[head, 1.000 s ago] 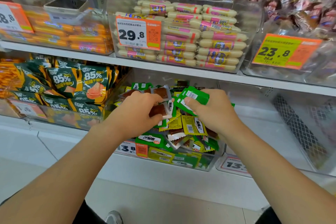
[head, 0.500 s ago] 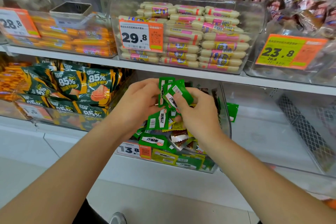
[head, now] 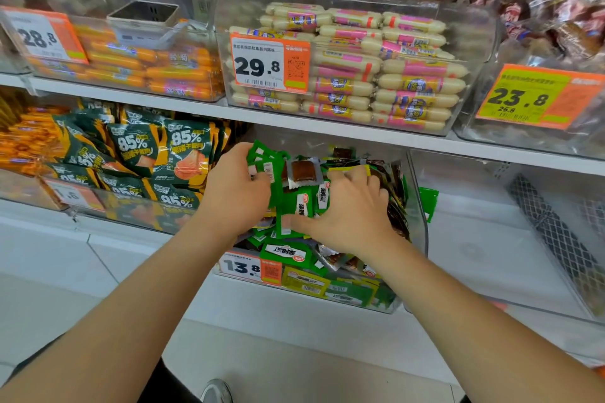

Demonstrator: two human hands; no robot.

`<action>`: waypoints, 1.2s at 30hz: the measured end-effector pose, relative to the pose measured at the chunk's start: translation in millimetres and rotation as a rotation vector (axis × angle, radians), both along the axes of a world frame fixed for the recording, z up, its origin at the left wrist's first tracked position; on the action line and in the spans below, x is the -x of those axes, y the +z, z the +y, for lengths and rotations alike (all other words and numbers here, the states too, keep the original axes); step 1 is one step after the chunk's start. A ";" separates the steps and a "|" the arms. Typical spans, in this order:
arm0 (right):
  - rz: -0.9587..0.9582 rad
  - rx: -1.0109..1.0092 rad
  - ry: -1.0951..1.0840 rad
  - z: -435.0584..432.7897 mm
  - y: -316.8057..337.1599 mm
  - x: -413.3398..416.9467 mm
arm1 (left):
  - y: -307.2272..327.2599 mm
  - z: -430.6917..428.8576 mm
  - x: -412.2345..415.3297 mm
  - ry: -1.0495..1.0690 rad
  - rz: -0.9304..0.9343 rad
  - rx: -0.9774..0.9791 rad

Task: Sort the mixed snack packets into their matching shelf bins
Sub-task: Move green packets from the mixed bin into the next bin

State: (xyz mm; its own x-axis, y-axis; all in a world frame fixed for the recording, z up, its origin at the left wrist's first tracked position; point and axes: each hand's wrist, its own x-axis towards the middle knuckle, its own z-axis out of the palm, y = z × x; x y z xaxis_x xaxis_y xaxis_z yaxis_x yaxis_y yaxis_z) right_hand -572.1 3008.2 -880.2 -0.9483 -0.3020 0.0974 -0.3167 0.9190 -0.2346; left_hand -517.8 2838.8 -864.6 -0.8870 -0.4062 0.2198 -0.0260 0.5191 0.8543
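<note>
your left hand (head: 235,193) clutches a fanned bunch of green packets (head: 262,157) just above the clear mixed bin (head: 417,222), so the picked ones stay gathered rather than going over one by one. your right hand (head: 350,209) curls thumb and fingers round more of the same green kind on top of the heap. a brown see-through packet (head: 302,172) lies between your hands, and the likely home is the neighbouring bin (head: 491,239) on the right, where one green packet (head: 427,203) appears to sit.

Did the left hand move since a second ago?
Yes. The left hand rose, away from the 13.8 price tag toward the shelf edge above, now holding green packets.
</note>
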 end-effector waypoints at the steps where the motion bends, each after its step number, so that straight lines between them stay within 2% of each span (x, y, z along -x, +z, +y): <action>1: -0.015 0.009 0.001 -1.5 1.5 1.2 | -1.4 -0.9 1.4 0.013 -0.017 0.064; 4: -0.001 0.174 -0.030 -1.5 2.1 8.1 | -4.1 -0.3 3.4 0.060 -0.012 0.191; 8: 0.044 0.402 -0.023 6.4 6.4 8.6 | -2.1 1.3 1.6 0.061 0.023 0.242; 14: 0.203 0.639 -0.014 25.5 18.4 4.2 | 4.3 8.1 -3.6 0.010 0.036 0.108; 16: 0.169 0.716 0.050 28.7 23.2 1.5 | 4.9 10.7 -3.6 -0.009 0.035 0.058; 18: 0.027 0.837 0.164 27.6 27.0 -3.0 | 9.3 16.2 -6.0 -0.059 0.027 -0.043; 19: -0.040 0.880 0.212 25.4 28.0 -6.7 | 12.0 19.0 -7.1 -0.098 0.022 -0.154; 22: -0.054 0.929 0.260 15.1 21.1 -15.2 | 19.9 34.2 -11.4 -0.178 0.022 -0.572; 23: -0.047 0.938 0.258 11.5 17.1 -17.4 | 21.3 38.8 -12.1 -0.183 0.042 -0.639; 27: -0.051 0.986 0.307 0.9 15.5 -28.8 | 19.2 57.3 -15.2 -0.215 0.087 -0.706; 31: -0.258 0.917 0.346 12.0 26.6 -36.1 | 15.2 61.0 -17.7 -0.221 0.088 -0.791; 32: -0.310 0.899 0.367 15.7 28.8 -36.6 | 16.2 59.3 -12.8 -0.199 0.065 -0.762; 34: -0.330 0.863 0.364 22.8 28.9 -35.8 | 26.3 62.2 -12.6 -0.191 -0.018 -0.486; 36: -0.222 0.874 0.327 30.2 24.2 -32.8 | 27.2 69.0 -10.9 -0.153 -0.095 -0.289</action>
